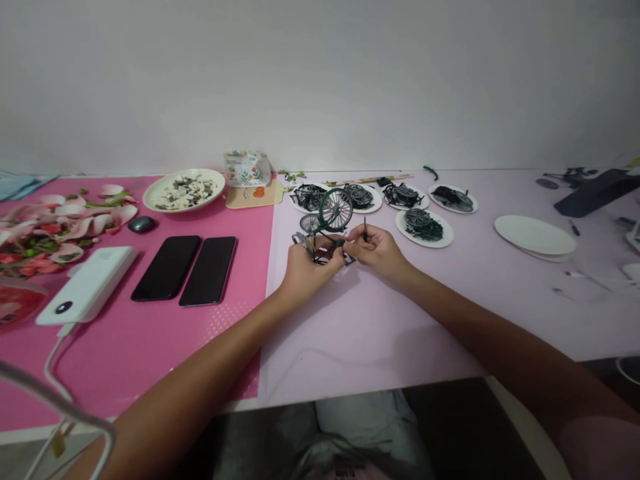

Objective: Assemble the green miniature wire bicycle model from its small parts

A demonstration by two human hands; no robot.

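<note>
A small model bicycle (336,211) with dark green and grey spoked wheels stands tilted above the pale mat. My left hand (311,265) is closed round its lower frame. Close against it on the right, my right hand (377,252) pinches a thin dark piece (365,230) that sticks up between the fingers; what it is I cannot make out. The fingertips of both hands meet at the frame's right side. Behind them are small white plates with dark wheels and parts, one plate (440,237) holding green pieces.
On the pink mat at left lie two black phones (167,268) (208,271), a white power bank (89,285), a mouse (142,224) and artificial flowers (60,223). A large bowl (215,198) stands behind. Stacked white plates (535,237) and a dark stand (597,193) are at right.
</note>
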